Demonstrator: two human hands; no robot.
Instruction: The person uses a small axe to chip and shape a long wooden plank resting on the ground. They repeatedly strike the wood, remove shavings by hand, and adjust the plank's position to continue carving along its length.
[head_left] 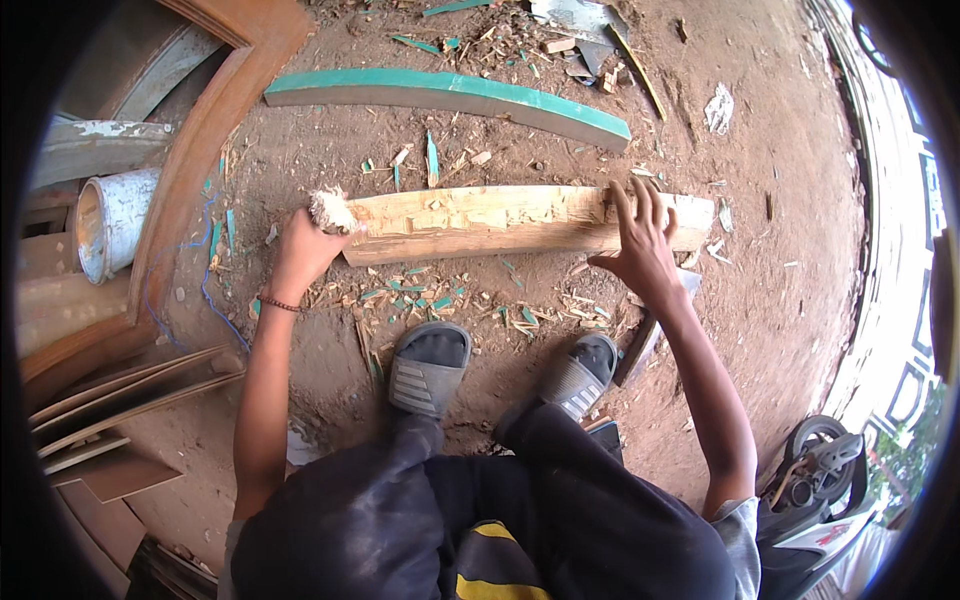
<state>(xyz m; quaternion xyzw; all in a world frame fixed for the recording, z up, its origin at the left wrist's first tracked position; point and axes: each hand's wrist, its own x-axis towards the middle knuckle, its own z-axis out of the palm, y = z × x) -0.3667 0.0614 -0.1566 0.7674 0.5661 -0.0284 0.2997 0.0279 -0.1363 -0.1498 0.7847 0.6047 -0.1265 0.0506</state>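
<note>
A thick, slightly curved length of pale wood lies across the dirt in front of my feet, its upper face rough with cut marks. My left hand is closed at its left end, around what looks like a chisel. Only the frayed, whitish end of its handle shows; the blade is hidden. Over the right end of the wood, my right hand has its fingers spread and holds nothing. Its fingertips reach the top face; whether they press on it I cannot tell. A dark bar-like object with a greyish end lies just below that hand.
Another curved beam with a green face lies farther off. Wood chips litter the ground. On the left are a brown wooden frame, a white bucket on its side and stacked boards. A motorbike stands lower right.
</note>
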